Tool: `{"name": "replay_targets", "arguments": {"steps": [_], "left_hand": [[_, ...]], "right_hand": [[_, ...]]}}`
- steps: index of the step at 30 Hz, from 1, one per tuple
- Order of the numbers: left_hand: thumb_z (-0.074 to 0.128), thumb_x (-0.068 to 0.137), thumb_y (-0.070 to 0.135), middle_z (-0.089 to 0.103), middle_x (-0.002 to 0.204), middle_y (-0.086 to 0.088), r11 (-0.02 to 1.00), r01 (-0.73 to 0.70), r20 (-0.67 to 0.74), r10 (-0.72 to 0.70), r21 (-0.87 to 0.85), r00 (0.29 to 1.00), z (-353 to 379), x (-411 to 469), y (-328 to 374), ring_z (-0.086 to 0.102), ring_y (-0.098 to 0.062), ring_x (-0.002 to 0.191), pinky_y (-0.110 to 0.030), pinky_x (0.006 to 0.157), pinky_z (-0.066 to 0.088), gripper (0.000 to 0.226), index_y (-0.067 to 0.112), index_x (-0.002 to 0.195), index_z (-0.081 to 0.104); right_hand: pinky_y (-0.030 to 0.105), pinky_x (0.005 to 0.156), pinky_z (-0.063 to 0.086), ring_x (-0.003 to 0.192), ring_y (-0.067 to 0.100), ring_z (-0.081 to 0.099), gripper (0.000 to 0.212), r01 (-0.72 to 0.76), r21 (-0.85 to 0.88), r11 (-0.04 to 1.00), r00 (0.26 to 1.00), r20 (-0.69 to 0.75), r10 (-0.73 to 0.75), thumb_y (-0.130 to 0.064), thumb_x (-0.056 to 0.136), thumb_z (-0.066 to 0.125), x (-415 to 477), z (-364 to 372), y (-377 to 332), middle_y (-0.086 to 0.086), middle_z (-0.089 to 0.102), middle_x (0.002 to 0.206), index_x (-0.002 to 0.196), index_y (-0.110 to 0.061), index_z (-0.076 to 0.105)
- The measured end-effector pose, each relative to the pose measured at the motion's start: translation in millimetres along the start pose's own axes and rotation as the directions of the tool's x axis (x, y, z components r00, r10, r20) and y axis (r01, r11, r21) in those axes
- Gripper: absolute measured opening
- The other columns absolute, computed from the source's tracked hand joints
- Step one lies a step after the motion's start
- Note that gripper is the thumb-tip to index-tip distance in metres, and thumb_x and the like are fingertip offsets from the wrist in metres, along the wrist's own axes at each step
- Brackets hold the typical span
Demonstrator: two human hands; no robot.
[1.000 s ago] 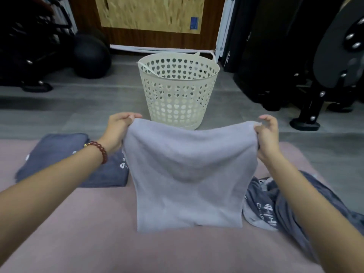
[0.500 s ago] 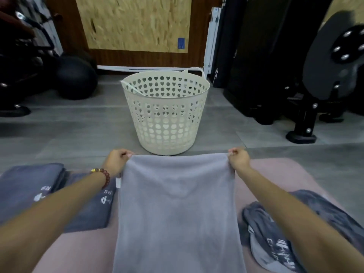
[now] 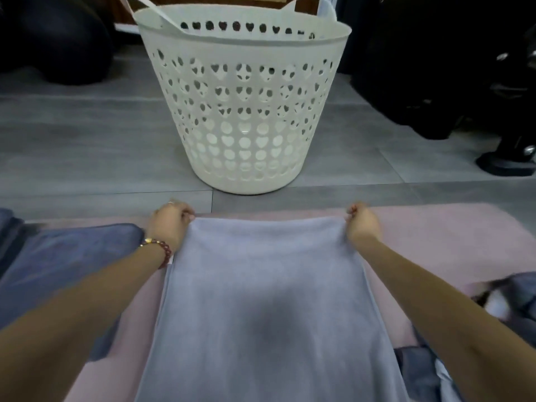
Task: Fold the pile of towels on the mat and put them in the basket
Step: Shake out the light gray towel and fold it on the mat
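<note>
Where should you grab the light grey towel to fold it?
By its two far corners, one from each side. The light grey towel lies spread out long on the mat, so its far edge is straight and free. The left hand and right hand each pinch a corner there now; lifting both toward you would probably fold it in half.

black ball far left | grey floor | black equipment right
</note>
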State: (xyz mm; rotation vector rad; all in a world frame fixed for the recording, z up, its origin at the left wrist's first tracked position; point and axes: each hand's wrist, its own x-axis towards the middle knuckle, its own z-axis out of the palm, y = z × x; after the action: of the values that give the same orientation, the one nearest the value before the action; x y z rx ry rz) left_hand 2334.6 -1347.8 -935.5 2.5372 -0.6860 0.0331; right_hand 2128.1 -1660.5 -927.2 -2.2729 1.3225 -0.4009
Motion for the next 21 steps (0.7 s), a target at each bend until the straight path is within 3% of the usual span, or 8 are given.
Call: {"name": "replay_targets", "arguments": {"steps": [2, 4, 6, 7, 10, 16, 19, 21], "left_hand": [[0.053, 0.090, 0.020, 0.058, 0.125, -0.015, 0.966, -0.197, -0.061, 0.210, 0.166, 0.976, 13.7, -13.3, 11.9, 0.055, -0.034, 0.115, -0.043, 0.096, 0.033, 0.031, 0.010, 0.118, 0.062], [0.036, 0.093, 0.037, 0.048, 0.141, -0.007, 0.841, -0.507, 0.131, 0.490, 0.187, 0.862, 29.8, -29.7, 25.6, 0.045, -0.026, 0.130, -0.054, 0.103, 0.028, 0.045, 0.018, 0.131, 0.053], [0.014, 0.094, 0.054, 0.030, 0.152, 0.004, 0.743, -0.635, 0.335, 0.555, 0.214, 0.762, 45.6, -39.9, 18.3, 0.029, -0.018, 0.140, -0.059, 0.108, 0.018, 0.060, 0.028, 0.142, 0.038], [0.004, 0.091, 0.061, 0.022, 0.154, 0.008, 0.753, -0.617, 0.378, 0.514, 0.231, 0.770, 50.1, -41.6, 8.5, 0.022, -0.017, 0.142, -0.059, 0.109, 0.013, 0.067, 0.032, 0.145, 0.029], [0.002, 0.086, 0.068, 0.018, 0.156, 0.010, 0.822, -0.479, 0.310, 0.389, 0.308, 0.868, 57.2, -40.3, -12.0, 0.019, -0.019, 0.144, -0.058, 0.109, 0.013, 0.072, 0.036, 0.148, 0.018], [0.002, 0.078, 0.069, 0.006, 0.158, 0.012, 0.845, -0.413, 0.370, 0.284, 0.341, 0.885, 52.5, -41.0, -0.9, 0.008, -0.020, 0.145, -0.060, 0.111, 0.006, 0.076, 0.040, 0.148, 0.005], [0.005, 0.083, 0.068, -0.006, 0.158, 0.012, 0.879, -0.294, 0.452, 0.104, 0.375, 0.886, 44.8, -40.8, 12.8, -0.004, -0.023, 0.146, -0.062, 0.109, 0.004, 0.068, 0.043, 0.146, -0.005], [0.005, 0.088, 0.061, -0.006, 0.158, 0.007, 0.887, -0.248, 0.463, 0.044, 0.391, 0.885, 42.3, -56.8, 21.4, -0.005, -0.028, 0.145, -0.063, 0.109, 0.004, 0.065, 0.038, 0.148, -0.003]], "right_hand": [[0.038, 0.105, 0.029, 0.127, 0.030, 0.042, 0.041, 0.267, -0.152, 0.952, 0.963, 0.068, -0.259, -0.018, 0.092, 0.046, -9.8, 19.9, -4.6, 0.015, 0.048, 0.137, 0.133, -0.012, 0.046], [0.045, 0.114, 0.016, 0.141, 0.023, 0.025, 0.056, 0.616, -0.131, 0.777, 0.766, 0.328, -0.552, -0.047, 0.093, 0.034, -32.5, 41.7, -11.5, 0.004, 0.032, 0.151, 0.144, -0.023, 0.033], [0.052, 0.114, 0.000, 0.146, 0.015, 0.005, 0.063, 0.781, -0.153, 0.606, 0.575, 0.555, -0.601, -0.065, 0.091, 0.012, -53.7, 56.8, -13.7, -0.011, 0.009, 0.158, 0.148, -0.038, 0.015], [0.054, 0.113, -0.004, 0.146, 0.013, 0.000, 0.066, 0.804, -0.184, 0.566, 0.552, 0.587, -0.593, -0.069, 0.087, 0.002, -56.4, 61.0, -9.0, -0.016, 0.001, 0.158, 0.147, -0.043, 0.007], [0.057, 0.112, -0.002, 0.146, 0.015, 0.001, 0.071, 0.739, -0.280, 0.612, 0.657, 0.498, -0.566, -0.076, 0.079, -0.002, -42.0, 58.7, 8.4, -0.019, 0.000, 0.157, 0.145, -0.050, 0.001], [0.062, 0.110, -0.001, 0.146, 0.019, -0.001, 0.057, 0.438, -0.528, 0.727, 0.871, 0.451, -0.198, -0.059, 0.094, 0.009, -23.3, 50.6, -5.1, -0.014, -0.006, 0.158, 0.147, -0.043, -0.004], [0.064, 0.110, -0.004, 0.146, 0.028, -0.009, 0.057, 0.365, -0.578, 0.730, 0.881, 0.468, -0.070, -0.049, 0.098, 0.007, -50.5, 50.4, -31.4, -0.006, -0.015, 0.158, 0.149, -0.029, -0.011], [0.060, 0.111, -0.007, 0.145, 0.027, -0.011, 0.060, 0.497, -0.459, 0.736, 0.819, 0.529, -0.223, -0.053, 0.096, 0.007, -86.9, 48.7, -34.4, -0.007, -0.017, 0.157, 0.149, -0.031, -0.010]]}}
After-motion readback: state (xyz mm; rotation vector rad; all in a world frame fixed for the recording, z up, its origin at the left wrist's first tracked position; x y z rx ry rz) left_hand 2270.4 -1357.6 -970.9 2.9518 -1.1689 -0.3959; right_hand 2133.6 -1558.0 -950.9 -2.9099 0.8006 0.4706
